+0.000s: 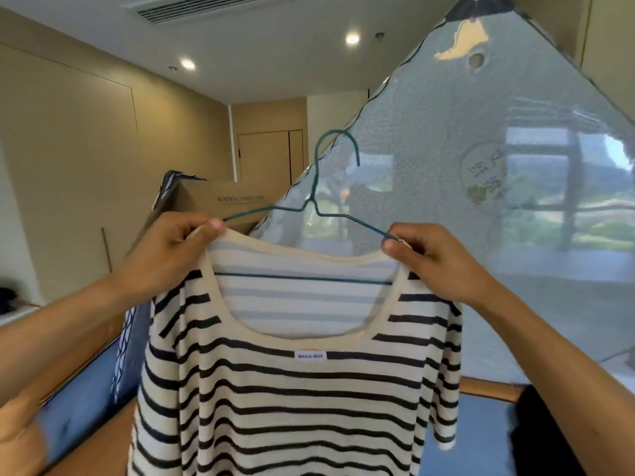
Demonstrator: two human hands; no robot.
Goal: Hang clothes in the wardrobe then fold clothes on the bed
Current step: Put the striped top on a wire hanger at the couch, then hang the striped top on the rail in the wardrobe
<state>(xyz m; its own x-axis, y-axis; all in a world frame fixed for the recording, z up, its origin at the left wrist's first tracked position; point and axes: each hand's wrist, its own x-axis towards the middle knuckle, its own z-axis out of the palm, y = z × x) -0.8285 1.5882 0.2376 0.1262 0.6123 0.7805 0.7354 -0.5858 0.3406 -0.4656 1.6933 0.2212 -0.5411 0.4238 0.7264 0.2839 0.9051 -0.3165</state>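
A cream top with black stripes [299, 389] hangs in front of me on a thin teal wire hanger [318, 187]. The hanger's bar shows through the wide neckline, and its hook points up and to the right. My left hand [171, 249] pinches the top's left shoulder at the hanger's left arm. My right hand [436, 259] pinches the right shoulder at the hanger's right arm. A small white label sits below the neckline. The bottom of the top is out of the frame.
A large plastic-wrapped mattress [498, 201] leans upright behind the hanger on the right. A cardboard box [220, 201] stands behind my left hand. Blue bedding [86, 400] lies low on the left, a dark garment [549, 434] at the lower right. Beige wardrobe panels [68, 149] line the left wall.
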